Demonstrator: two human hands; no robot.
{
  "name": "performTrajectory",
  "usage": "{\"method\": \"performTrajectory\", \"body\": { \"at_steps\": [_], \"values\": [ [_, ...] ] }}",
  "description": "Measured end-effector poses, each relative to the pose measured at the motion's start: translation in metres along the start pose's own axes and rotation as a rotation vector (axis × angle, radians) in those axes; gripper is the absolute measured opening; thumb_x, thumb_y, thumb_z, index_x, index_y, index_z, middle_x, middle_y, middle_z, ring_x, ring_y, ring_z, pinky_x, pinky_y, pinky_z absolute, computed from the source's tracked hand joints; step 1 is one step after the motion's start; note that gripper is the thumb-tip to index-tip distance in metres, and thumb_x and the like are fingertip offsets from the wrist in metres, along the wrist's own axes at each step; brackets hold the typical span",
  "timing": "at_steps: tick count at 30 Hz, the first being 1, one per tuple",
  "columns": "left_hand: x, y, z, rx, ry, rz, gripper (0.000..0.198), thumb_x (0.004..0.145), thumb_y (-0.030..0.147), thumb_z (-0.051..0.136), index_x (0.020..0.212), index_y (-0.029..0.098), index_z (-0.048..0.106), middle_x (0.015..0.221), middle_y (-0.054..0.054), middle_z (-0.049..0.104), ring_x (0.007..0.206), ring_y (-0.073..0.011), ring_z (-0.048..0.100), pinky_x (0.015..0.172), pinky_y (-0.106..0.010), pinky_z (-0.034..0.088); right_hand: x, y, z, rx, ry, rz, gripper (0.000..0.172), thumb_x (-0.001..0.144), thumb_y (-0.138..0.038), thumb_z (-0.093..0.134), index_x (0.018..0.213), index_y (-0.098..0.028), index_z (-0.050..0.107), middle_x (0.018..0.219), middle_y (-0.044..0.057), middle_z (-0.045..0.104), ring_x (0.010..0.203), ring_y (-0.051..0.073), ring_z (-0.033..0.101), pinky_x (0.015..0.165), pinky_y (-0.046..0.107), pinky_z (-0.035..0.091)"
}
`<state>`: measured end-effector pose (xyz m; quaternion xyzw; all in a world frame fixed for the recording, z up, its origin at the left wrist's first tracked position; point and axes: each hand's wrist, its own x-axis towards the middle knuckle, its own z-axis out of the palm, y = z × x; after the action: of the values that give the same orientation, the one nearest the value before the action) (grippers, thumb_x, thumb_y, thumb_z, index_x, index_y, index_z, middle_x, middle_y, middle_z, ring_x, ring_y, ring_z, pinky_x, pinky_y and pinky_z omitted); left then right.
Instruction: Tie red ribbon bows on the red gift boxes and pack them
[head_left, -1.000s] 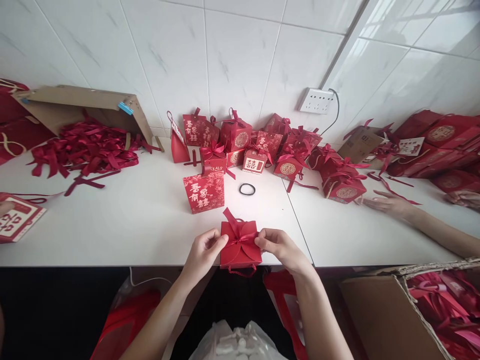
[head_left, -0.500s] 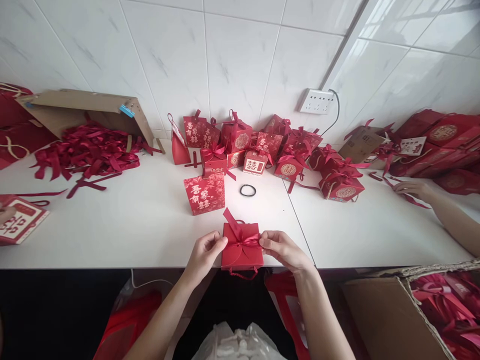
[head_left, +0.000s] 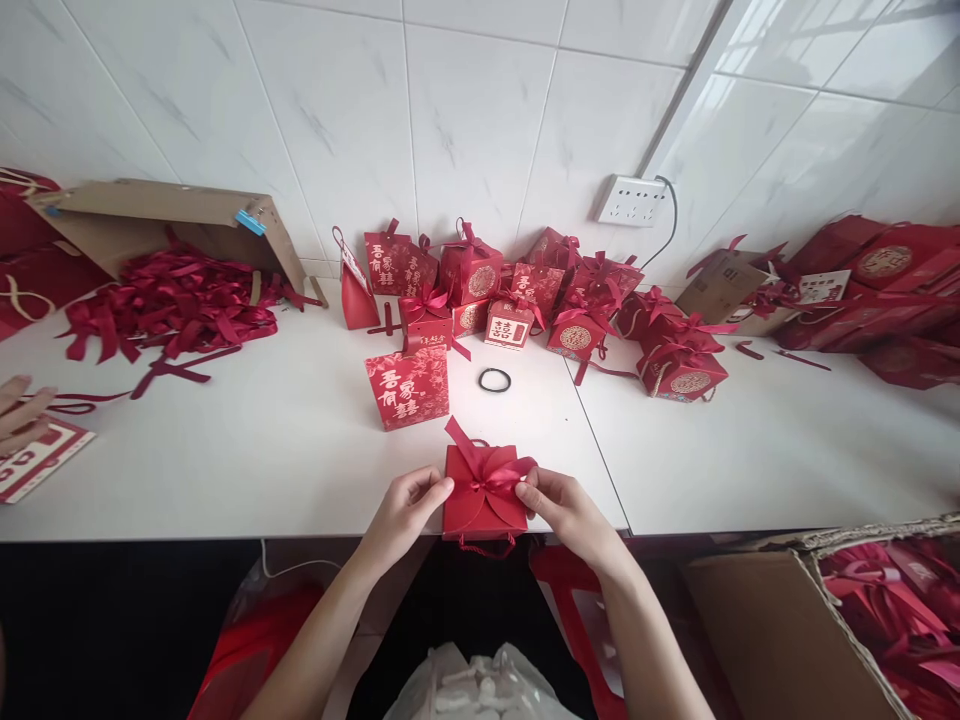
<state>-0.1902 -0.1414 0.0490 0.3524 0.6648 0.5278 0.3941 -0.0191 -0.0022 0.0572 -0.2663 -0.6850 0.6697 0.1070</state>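
A small red gift box (head_left: pixel 480 518) lies at the table's front edge, with a twisted red cord handle hanging toward me. A dark red satin ribbon (head_left: pixel 491 477) is tied in a bow on its top, one tail pointing up and left. My left hand (head_left: pixel 409 507) is closed at the box's left edge, thumb and finger pinching the ribbon there; the pinched part is mostly hidden. On the right side, my right hand (head_left: pixel 561 502) pinches the bow's right part between thumb and forefinger. Behind the box stands a red patterned box (head_left: pixel 409 388) with white characters.
Several ribboned red boxes (head_left: pixel 480 272) stand along the tiled wall. Left lies a ribbon pile (head_left: pixel 180 300) before a cardboard box (head_left: pixel 150 200). A black ring (head_left: pixel 494 380) is on the table. At far left another person's hand (head_left: pixel 19 415) touches a box. An open carton (head_left: pixel 772 630) stands lower right.
The bow's right loop has spread wider and sits higher by my right hand. The person's hand at right has left the view with a ribbon; the left person's hand has opened over their box.
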Motion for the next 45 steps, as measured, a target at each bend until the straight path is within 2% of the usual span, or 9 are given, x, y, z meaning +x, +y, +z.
{"method": "performTrajectory", "body": {
  "at_steps": [10, 16, 18, 20, 22, 25, 31, 39, 45],
  "values": [
    [0.003, -0.012, 0.001, -0.083, -0.012, 0.094, 0.038, 0.082, 0.043, 0.048, 0.058, 0.018, 0.031, 0.059, 0.005, 0.026, 0.054, -0.0083, 0.024, 0.051, -0.023, 0.023, 0.012, 0.022, 0.005, 0.488, -0.071, 0.006, 0.041, 0.07, -0.044, 0.072, 0.055, -0.019, 0.043, 0.057, -0.005, 0.035, 0.054, 0.009, 0.026, 0.055, 0.025, 0.024],
    [0.003, -0.005, -0.003, 0.06, -0.014, 0.117, 0.035, 0.083, 0.041, 0.044, 0.059, 0.019, 0.031, 0.057, 0.005, 0.026, 0.052, -0.0089, 0.027, 0.05, -0.023, 0.026, 0.015, 0.028, 0.0, 0.503, -0.06, 0.03, 0.037, 0.071, -0.05, 0.07, 0.062, -0.018, 0.053, 0.061, -0.002, 0.044, 0.059, 0.011, 0.04, 0.062, 0.026, 0.035],
    [0.002, 0.0, -0.004, 0.156, 0.087, 0.187, 0.03, 0.084, 0.039, 0.042, 0.062, 0.02, 0.035, 0.058, 0.005, 0.031, 0.053, -0.0101, 0.032, 0.051, -0.024, 0.03, 0.016, 0.028, -0.002, 0.489, -0.035, 0.041, 0.039, 0.075, -0.056, 0.063, 0.068, -0.018, 0.057, 0.066, 0.001, 0.05, 0.065, 0.014, 0.046, 0.067, 0.028, 0.039],
    [0.0, 0.008, -0.003, 0.277, 0.269, 0.352, 0.023, 0.084, 0.035, 0.044, 0.067, 0.02, 0.04, 0.062, 0.003, 0.039, 0.059, -0.0119, 0.04, 0.056, -0.025, 0.036, 0.018, 0.026, -0.004, 0.468, -0.009, 0.05, 0.041, 0.078, -0.057, 0.059, 0.068, -0.017, 0.058, 0.068, 0.002, 0.053, 0.067, 0.015, 0.048, 0.07, 0.03, 0.04],
    [-0.001, 0.017, 0.002, 0.422, 0.357, 0.539, 0.017, 0.084, 0.027, 0.047, 0.07, 0.019, 0.045, 0.068, 0.001, 0.047, 0.068, -0.0137, 0.046, 0.064, -0.026, 0.04, 0.021, 0.021, -0.004, 0.428, 0.018, 0.049, 0.039, 0.077, -0.054, 0.061, 0.067, -0.016, 0.058, 0.068, 0.002, 0.054, 0.067, 0.014, 0.049, 0.07, 0.03, 0.04],
    [-0.002, 0.026, 0.014, 0.641, 0.259, 0.694, 0.01, 0.086, 0.02, 0.049, 0.077, 0.019, 0.054, 0.075, -0.001, 0.056, 0.077, -0.015, 0.05, 0.074, -0.028, 0.042, 0.027, 0.008, -0.004, 0.34, 0.063, 0.009, 0.036, 0.075, -0.051, 0.064, 0.068, -0.016, 0.058, 0.069, 0.002, 0.056, 0.067, 0.014, 0.049, 0.07, 0.03, 0.04],
    [0.002, 0.023, 0.028, 0.784, 0.253, 0.721, 0.011, 0.088, 0.02, 0.049, 0.083, 0.019, 0.059, 0.078, -0.001, 0.058, 0.079, -0.0151, 0.052, 0.078, -0.032, 0.043, 0.054, -0.018, -0.007, 0.034, 0.141, -0.105, 0.036, 0.074, -0.051, 0.061, 0.065, -0.017, 0.055, 0.064, -0.002, 0.051, 0.061, 0.012, 0.044, 0.063, 0.028, 0.036],
    [0.002, 0.022, 0.023, 0.836, 0.207, 0.725, 0.018, 0.087, 0.016, 0.049, 0.099, 0.019, 0.063, 0.087, -0.004, 0.06, 0.084, -0.0167, 0.054, 0.078, -0.033, 0.046, 0.09, -0.016, -0.01, 0.16, -0.173, 0.046, 0.036, 0.064, -0.047, 0.072, 0.062, -0.014, 0.056, 0.058, -0.004, 0.051, 0.057, 0.009, 0.044, 0.06, 0.025, 0.033],
    [0.001, 0.024, 0.021, 0.863, 0.151, 0.707, 0.021, 0.087, 0.015, 0.048, 0.098, 0.02, 0.065, 0.089, -0.004, 0.06, 0.086, -0.0168, 0.053, 0.079, -0.034, 0.047, 0.091, -0.002, -0.012, 0.208, -0.203, 0.126, 0.038, 0.063, -0.048, 0.073, 0.065, -0.013, 0.059, 0.062, -0.002, 0.056, 0.057, 0.009, 0.048, 0.062, 0.026, 0.035]
  ]
}}
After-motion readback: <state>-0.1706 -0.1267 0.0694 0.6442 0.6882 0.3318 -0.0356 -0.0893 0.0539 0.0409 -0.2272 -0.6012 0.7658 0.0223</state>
